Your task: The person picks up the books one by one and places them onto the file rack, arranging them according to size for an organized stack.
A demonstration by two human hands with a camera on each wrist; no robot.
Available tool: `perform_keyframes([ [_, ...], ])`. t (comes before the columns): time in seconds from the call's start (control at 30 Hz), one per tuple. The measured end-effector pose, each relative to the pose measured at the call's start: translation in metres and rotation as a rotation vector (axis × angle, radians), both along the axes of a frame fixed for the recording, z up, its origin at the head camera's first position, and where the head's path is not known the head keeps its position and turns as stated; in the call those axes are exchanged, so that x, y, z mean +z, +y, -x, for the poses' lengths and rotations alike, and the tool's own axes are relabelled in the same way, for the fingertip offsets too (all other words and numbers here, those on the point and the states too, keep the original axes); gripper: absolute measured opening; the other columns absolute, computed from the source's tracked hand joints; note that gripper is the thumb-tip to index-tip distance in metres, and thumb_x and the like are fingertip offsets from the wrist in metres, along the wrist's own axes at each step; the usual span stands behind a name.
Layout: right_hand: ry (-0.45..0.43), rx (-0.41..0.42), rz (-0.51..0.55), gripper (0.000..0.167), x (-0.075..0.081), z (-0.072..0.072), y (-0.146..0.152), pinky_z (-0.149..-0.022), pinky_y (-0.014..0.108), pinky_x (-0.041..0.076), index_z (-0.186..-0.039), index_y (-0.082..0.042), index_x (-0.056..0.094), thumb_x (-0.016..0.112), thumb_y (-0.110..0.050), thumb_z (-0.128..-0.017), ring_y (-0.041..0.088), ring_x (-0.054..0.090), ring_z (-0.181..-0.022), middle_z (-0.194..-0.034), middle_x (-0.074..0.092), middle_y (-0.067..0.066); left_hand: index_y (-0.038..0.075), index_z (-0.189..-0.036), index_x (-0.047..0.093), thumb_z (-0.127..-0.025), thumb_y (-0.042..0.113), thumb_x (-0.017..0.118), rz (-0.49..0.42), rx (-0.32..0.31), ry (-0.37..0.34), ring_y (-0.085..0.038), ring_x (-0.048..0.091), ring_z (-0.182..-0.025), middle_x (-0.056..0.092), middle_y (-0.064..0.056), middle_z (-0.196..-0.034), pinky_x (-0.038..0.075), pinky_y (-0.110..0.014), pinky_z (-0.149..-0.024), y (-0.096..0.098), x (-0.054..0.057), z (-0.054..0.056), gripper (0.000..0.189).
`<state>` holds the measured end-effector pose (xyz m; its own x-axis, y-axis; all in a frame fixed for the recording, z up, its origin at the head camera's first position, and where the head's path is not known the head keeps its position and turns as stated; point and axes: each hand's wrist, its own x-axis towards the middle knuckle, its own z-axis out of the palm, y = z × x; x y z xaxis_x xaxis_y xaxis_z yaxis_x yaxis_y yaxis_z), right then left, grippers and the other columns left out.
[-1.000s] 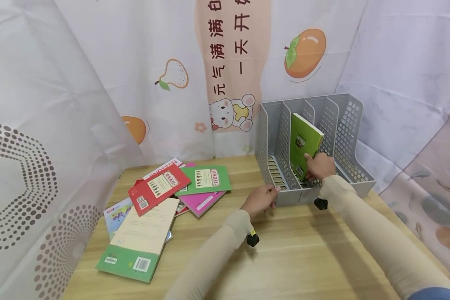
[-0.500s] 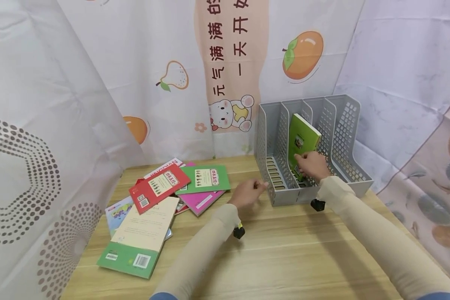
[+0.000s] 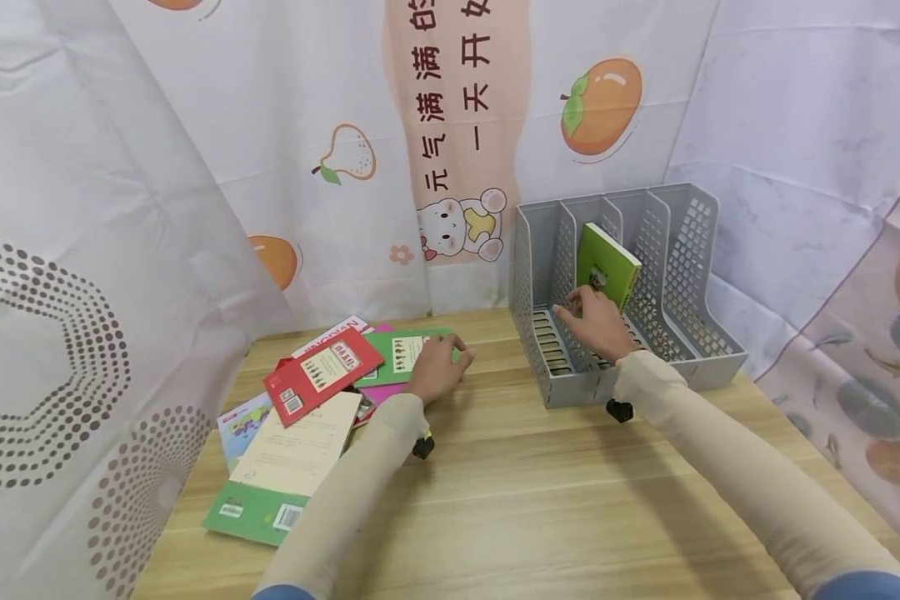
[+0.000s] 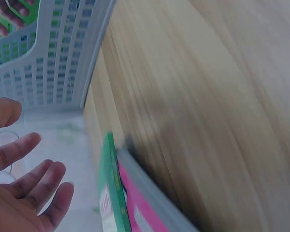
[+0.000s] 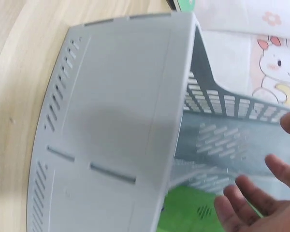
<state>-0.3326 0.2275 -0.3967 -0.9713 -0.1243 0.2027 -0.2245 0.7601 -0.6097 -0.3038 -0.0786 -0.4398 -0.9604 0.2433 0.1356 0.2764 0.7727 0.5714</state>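
Observation:
A lime-green book stands upright in the second compartment from the left of a grey file rack. In front of that book is my right hand, its fingers loosely bent and apart, with nothing held, as the right wrist view shows too. My left hand hovers at the right end of the book pile, partly covering a green book. In the left wrist view its fingers are spread, and the green book lies over a magenta book close by.
A red book lies on top of the pile, above a cream-and-green book and a blue picture-covered book. The rack stands at the back right of the wooden table, against a printed curtain.
My left hand has moved left from the rack's front corner to the book pile. The right hand has let go of the lime-green book and shifted slightly left; the book stays in the rack.

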Motion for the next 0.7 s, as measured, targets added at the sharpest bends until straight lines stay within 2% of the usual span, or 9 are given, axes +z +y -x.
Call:
perform_keyframes([
  [0.2, 0.009, 0.005, 0.002, 0.057, -0.003, 0.001, -0.021, -0.101, 0.067, 0.036, -0.140, 0.001, 0.047, 0.052, -0.045, -0.105, 0.053, 0.040, -0.128, -0.136, 0.045, 0.032, 0.004, -0.129, 0.063, -0.107, 0.040, 0.056, 0.022, 0.045, 0.020, -0.034, 0.054, -0.117, 0.055, -0.019, -0.130, 0.047, -0.050, -0.099, -0.024, -0.001, -0.004, 0.042],
  [0.37, 0.071, 0.018, -0.016, 0.052, -0.007, 0.001, -0.041, -0.097, 0.067, 0.031, -0.134, -0.001, 0.056, 0.055, -0.044, -0.104, 0.048, 0.043, -0.120, -0.129, 0.052, 0.027, 0.006, -0.140, 0.058, -0.107, 0.039, 0.057, 0.046, 0.083, 0.039, -0.037, 0.048, -0.129, 0.052, -0.020, -0.140, 0.041, -0.054, -0.106, -0.041, 0.000, -0.007, 0.048],
  [0.53, 0.118, 0.045, 0.009, 0.048, -0.013, 0.004, -0.054, -0.094, 0.059, 0.038, -0.130, -0.002, 0.061, 0.058, -0.042, -0.103, 0.040, 0.048, -0.111, -0.122, 0.055, 0.023, 0.006, -0.145, 0.056, -0.106, 0.039, 0.056, 0.082, 0.100, 0.068, -0.039, 0.044, -0.134, 0.050, -0.022, -0.144, 0.038, -0.056, -0.109, -0.057, 0.000, -0.007, 0.051],
  [0.7, 0.110, 0.119, 0.016, 0.049, -0.017, 0.004, -0.063, -0.093, 0.056, 0.047, -0.130, 0.000, 0.060, 0.058, -0.041, -0.103, 0.037, 0.055, -0.112, -0.125, 0.056, 0.021, 0.004, -0.145, 0.054, -0.106, 0.039, 0.057, 0.087, 0.121, 0.042, -0.038, 0.042, -0.137, 0.048, -0.023, -0.145, 0.037, -0.053, -0.112, -0.068, 0.001, -0.009, 0.053],
])
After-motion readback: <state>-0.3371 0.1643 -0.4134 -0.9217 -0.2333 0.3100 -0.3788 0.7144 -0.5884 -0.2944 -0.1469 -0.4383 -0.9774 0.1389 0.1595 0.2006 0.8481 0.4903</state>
